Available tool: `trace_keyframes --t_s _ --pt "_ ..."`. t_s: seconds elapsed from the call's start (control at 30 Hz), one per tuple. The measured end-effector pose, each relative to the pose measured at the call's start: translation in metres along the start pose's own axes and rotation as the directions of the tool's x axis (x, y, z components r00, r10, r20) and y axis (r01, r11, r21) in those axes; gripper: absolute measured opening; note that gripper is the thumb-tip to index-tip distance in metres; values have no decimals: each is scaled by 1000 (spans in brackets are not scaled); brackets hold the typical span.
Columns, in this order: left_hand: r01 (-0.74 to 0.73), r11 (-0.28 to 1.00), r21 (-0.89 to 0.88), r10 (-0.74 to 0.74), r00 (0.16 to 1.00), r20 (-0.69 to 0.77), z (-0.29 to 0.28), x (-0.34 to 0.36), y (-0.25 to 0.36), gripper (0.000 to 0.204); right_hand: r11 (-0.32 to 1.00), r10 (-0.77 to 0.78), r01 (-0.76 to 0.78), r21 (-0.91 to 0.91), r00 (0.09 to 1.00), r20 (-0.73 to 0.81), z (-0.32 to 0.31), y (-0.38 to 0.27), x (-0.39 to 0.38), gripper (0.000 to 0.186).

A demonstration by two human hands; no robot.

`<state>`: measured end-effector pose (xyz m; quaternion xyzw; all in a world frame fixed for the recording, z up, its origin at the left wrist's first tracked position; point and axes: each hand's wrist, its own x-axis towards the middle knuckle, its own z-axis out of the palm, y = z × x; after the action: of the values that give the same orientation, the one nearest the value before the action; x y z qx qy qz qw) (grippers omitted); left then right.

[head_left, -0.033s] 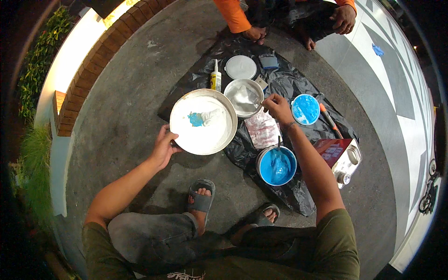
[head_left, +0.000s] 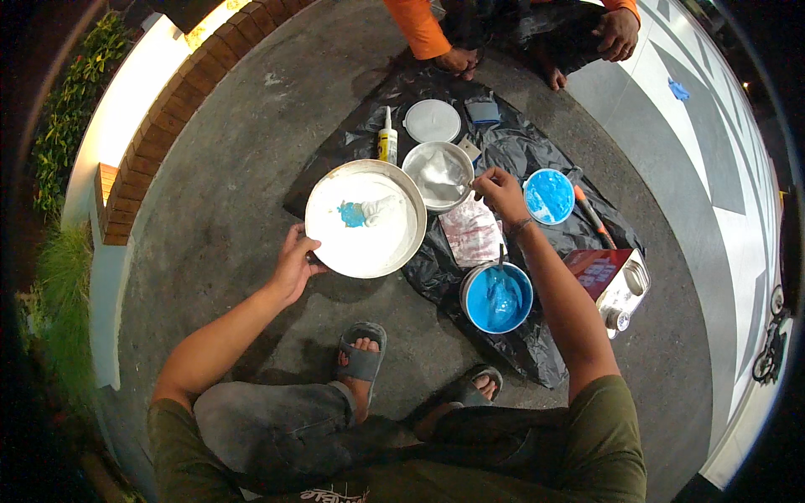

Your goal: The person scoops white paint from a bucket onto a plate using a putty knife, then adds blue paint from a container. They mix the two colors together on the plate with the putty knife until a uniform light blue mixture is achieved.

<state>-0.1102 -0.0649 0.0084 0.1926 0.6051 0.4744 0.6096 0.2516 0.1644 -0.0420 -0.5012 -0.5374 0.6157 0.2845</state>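
My left hand [head_left: 295, 267] grips the near-left rim of a wide, round white pan [head_left: 335, 247], thumb on the rim and fingers beneath. In the pan lie a blue smear [head_left: 351, 215] and a white creamy dollop [head_left: 382, 210]. My right hand [head_left: 500, 194] is pinched on the end of a thin stirrer at the right rim of a tub of pale grey-white paste [head_left: 436, 168]. The stirrer's far end dips into the paste and is hard to make out. Nearer to me stands a tub of blue paste [head_left: 501, 302] with a dark-handled tool in it.
Black plastic sheeting [head_left: 537, 352] lies beneath the tubs. On it are a grey lid [head_left: 433, 121], a blue-smeared lid [head_left: 549, 198], a sealant cartridge [head_left: 387, 144], an orange-handled tool [head_left: 592, 215], a stained cloth [head_left: 474, 233] and a metal can [head_left: 619, 289]. A person in orange sleeves [head_left: 417, 32] crouches opposite.
My right hand and the stirrer have shifted very slightly at the tub's right rim. The pan and my left hand stay where they were.
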Motion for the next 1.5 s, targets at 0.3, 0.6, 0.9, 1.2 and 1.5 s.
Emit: trace_keyframes --t_s 0.3,0.6,0.9,1.2,1.5 --pt "-18 1000 -3 18 1000 -6 7 6 1 46 989 -142 140 -42 988 -58 -8 -24 -9 14" --pt "-22 1000 -13 22 1000 8 11 12 0 46 976 -179 180 126 984 -21 -10 -67 -25 13" --pt "-12 1000 -16 13 998 55 34 16 12 46 814 -484 476 -332 873 63 18 -91 -57 17" --pt "-21 1000 1 21 999 50 40 19 12 47 401 -697 707 -582 648 307 41 -85 -85 26" --pt "-33 999 5 33 997 67 41 22 10 49 288 -765 752 -593 553 329 35 -78 -88 29"
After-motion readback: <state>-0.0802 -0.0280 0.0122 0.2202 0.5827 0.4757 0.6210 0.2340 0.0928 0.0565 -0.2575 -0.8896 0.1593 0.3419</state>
